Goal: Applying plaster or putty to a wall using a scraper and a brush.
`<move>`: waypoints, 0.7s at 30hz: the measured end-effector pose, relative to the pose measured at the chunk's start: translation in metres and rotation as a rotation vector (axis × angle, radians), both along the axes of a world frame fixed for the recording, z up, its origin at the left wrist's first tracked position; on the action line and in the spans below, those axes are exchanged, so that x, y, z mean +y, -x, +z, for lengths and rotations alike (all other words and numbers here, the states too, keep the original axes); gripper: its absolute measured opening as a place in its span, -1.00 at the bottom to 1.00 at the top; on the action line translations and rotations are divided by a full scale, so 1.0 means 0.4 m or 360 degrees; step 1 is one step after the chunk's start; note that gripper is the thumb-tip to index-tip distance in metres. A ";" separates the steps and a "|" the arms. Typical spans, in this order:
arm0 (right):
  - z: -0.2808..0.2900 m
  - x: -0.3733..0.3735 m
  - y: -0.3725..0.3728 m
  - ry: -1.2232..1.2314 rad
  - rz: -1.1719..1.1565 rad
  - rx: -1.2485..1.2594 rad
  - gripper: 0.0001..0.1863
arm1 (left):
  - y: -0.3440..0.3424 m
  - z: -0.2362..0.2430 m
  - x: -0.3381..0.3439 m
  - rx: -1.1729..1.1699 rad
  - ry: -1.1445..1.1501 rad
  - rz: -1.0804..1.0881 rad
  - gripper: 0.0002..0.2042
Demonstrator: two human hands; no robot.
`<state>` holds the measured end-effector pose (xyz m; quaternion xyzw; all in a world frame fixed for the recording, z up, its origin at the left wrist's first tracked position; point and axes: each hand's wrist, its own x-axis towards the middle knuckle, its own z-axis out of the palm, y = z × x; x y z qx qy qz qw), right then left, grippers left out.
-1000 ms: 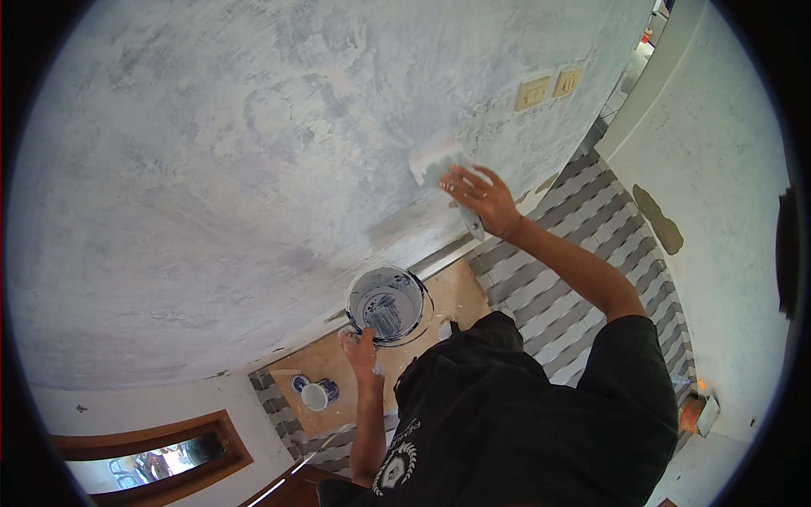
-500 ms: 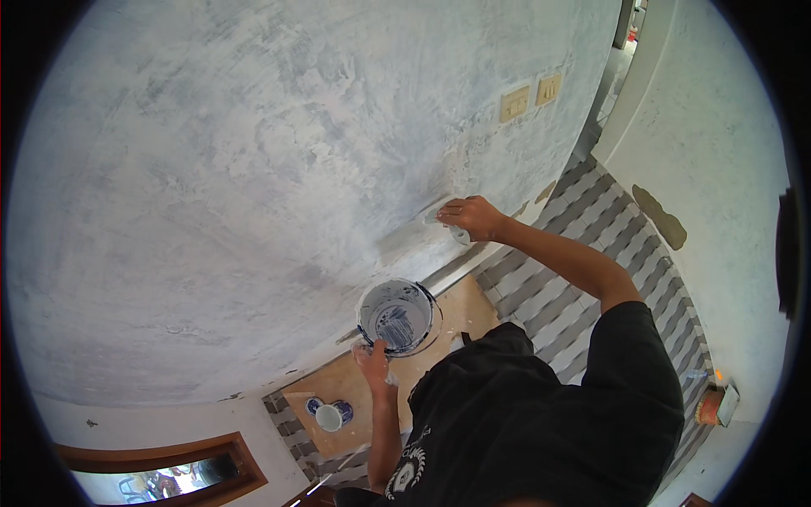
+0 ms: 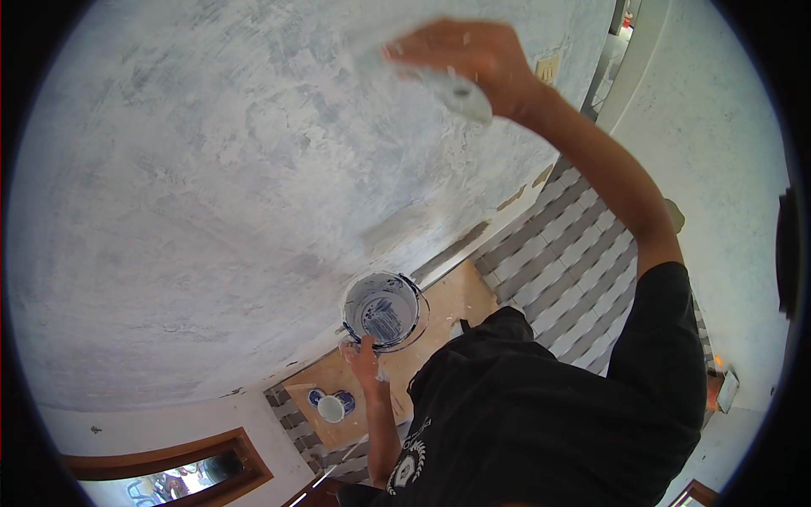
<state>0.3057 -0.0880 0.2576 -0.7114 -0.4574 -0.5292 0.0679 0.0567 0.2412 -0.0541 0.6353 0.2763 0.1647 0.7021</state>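
Right hand (image 3: pixel 460 55) has risen up the wall, gripping a trowel (image 3: pixel 452 84); left hand (image 3: pixel 363 355) grips the bucket (image 3: pixel 382 308).

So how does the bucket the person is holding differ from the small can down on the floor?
The bucket is larger and held at its rim by the left hand; the small can stands untouched on the brown sheet. The bucket's inside is streaked, the small can's looks plain white. Both are round and open-topped.

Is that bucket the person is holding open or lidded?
Open: the bucket shows its paint-smeared inside, no lid; left hand grips its rim.
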 end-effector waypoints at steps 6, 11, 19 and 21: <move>0.174 0.091 0.039 -0.0510 0.0212 -0.0322 -0.70 | -0.005 -0.052 0.027 -0.0025 -0.0083 -0.0005 -0.76; -0.103 0.127 -0.016 -0.0447 -0.0022 -0.0037 -0.66 | -0.008 -0.015 0.026 0.0083 -0.0566 -0.0139 -0.80; -0.532 0.119 0.094 -0.0146 -0.0097 0.0763 -0.63 | -0.008 0.006 0.010 0.0080 0.0127 0.0033 -0.77; -0.631 0.115 0.103 -0.0055 -0.0114 0.0820 -0.59 | -0.006 -0.007 0.020 0.0090 0.0031 -0.0034 -0.75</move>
